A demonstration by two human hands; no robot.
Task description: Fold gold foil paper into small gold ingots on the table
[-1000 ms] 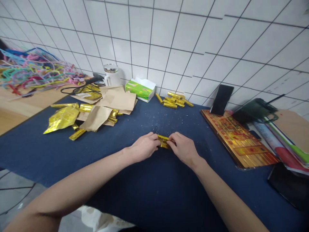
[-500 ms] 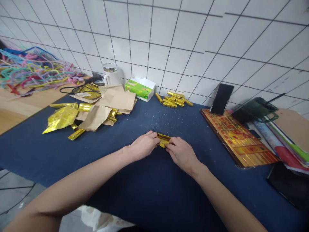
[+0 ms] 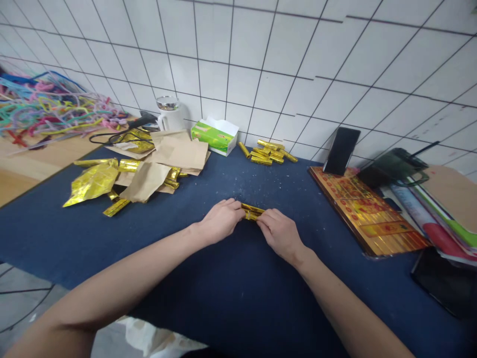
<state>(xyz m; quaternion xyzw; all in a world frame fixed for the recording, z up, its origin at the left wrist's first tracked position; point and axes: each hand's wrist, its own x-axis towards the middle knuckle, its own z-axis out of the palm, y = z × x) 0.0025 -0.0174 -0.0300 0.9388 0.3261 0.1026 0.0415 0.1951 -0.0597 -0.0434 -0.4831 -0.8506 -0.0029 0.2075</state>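
Between my two hands lies a strip of shiny gold foil paper, partly rolled, low over the dark blue table cover. My left hand pinches its left end, the fingers curled and pressed together. At the right end my right hand grips it with thumb and fingers. Both ends are hidden under the fingertips. Against the wall behind sits a small pile of finished-looking gold foil rolls. To the left, a crumpled gold foil sheet lies beside brown paper sheets and more gold pieces.
A green tissue pack and a white mug stand along the tiled wall. On the right are a propped phone, a stack of gold-and-red printed paper and a dark container. Colourful pipe cleaners heap at far left.
The foil between my hands has become narrower, its loose flap rolled in closer. Both hands have shifted slightly up, away from me, still gripping it.
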